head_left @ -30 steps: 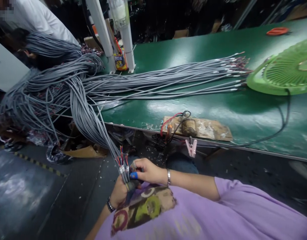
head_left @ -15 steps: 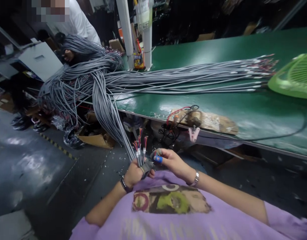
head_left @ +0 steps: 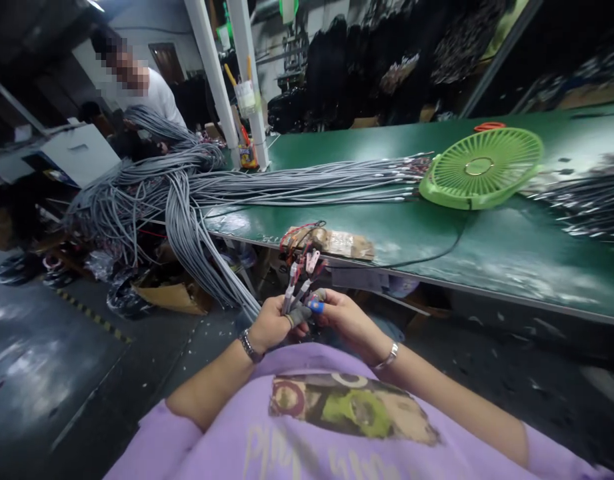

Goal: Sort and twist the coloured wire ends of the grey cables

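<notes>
I see a small bunch of grey cable ends [head_left: 295,288] standing up out of my left hand [head_left: 271,325], their stripped red and dark wire tips fanned out above the fist. That grip is closed around the bunch low down, just below the white collars. My right hand [head_left: 343,315] sits just beside it on the right, thumb and forefinger pinched together at the base of the ends; the forefinger wears a blue finger cot [head_left: 315,306], and whether it pinches one single end I cannot tell.

From the fist the cables run down and away to the left, joining the thick grey cable bundle [head_left: 187,220] that hangs over the near edge of the green table [head_left: 511,247]. My judgement: only this handful is in work, and the great mass is left, since a long sheaf of laid-out cables [head_left: 311,187] stretches across the table toward a green fan [head_left: 481,168].

On the near table edge lies a taped cardboard pad [head_left: 337,243] with red and black leads. Far left, another person in a white shirt [head_left: 159,100] stands behind the heap.
</notes>
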A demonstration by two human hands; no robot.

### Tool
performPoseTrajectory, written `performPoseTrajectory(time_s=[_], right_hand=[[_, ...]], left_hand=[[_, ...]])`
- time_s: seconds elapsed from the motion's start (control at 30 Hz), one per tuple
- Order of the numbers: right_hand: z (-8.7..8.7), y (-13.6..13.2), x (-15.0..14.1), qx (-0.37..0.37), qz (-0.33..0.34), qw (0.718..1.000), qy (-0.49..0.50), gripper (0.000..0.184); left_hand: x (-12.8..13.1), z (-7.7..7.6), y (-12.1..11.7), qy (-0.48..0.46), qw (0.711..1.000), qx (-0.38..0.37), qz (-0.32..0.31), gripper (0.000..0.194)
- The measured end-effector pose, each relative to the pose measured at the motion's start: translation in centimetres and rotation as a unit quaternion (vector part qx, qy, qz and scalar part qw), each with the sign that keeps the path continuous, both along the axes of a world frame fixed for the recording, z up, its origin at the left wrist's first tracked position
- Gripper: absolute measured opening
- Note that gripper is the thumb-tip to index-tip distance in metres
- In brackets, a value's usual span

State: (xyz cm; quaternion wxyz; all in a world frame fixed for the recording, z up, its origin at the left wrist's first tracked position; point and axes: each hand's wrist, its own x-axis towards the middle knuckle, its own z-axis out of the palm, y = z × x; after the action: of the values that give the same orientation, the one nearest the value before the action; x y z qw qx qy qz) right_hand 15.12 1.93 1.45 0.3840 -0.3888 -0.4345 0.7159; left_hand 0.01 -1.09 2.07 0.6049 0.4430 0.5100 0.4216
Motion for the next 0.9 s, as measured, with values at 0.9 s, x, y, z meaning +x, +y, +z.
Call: performPoseTrajectory(time_s=[0.9], right_hand=[[-1.0,1.0,-2.0,0.020,0.091,0.993,0.074,0.045]], left_hand=[[-0.9,-2.3,-0.3,0.069,0.991,0.026,0.110,0.046]])
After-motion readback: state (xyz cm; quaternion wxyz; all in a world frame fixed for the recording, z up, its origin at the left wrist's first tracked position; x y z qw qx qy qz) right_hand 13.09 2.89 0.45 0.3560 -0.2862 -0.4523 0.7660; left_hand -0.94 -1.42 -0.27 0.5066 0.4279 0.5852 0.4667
